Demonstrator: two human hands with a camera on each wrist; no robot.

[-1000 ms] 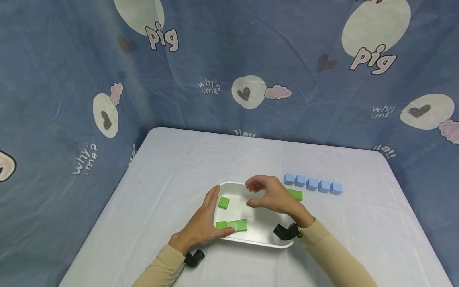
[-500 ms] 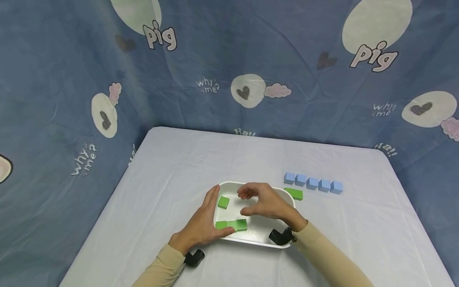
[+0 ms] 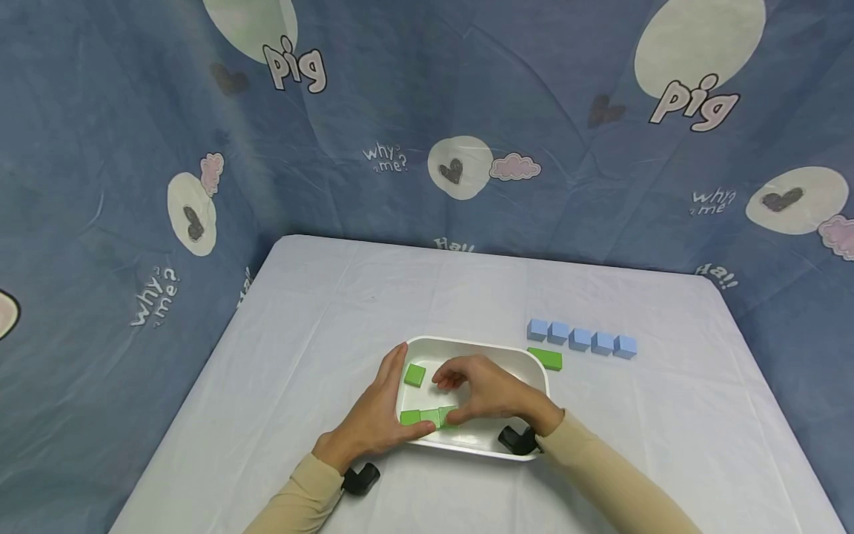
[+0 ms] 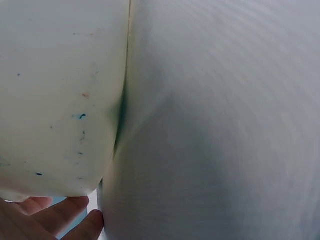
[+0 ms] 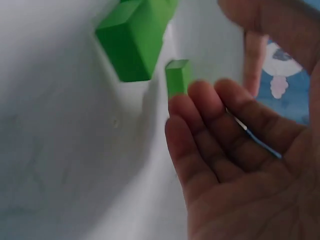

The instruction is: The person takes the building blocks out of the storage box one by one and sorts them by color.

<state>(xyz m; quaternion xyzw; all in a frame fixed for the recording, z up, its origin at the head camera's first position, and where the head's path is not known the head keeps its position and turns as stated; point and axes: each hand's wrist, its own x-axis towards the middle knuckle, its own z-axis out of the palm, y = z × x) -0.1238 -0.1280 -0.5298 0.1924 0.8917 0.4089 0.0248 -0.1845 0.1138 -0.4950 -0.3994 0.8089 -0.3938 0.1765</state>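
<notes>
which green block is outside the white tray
The long green block on the tablecloth, between the blue cubes and the white tray; the other green blocks in view lie inside the tray.

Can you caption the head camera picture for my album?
Left hand on a white tray of green blocks, right hand over it, blue cubes beyond.

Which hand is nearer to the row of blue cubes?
Right. The right hand is over the tray, short of the row of blue cubes and to its left. The left hand is farther off, at the tray's left end.
</notes>
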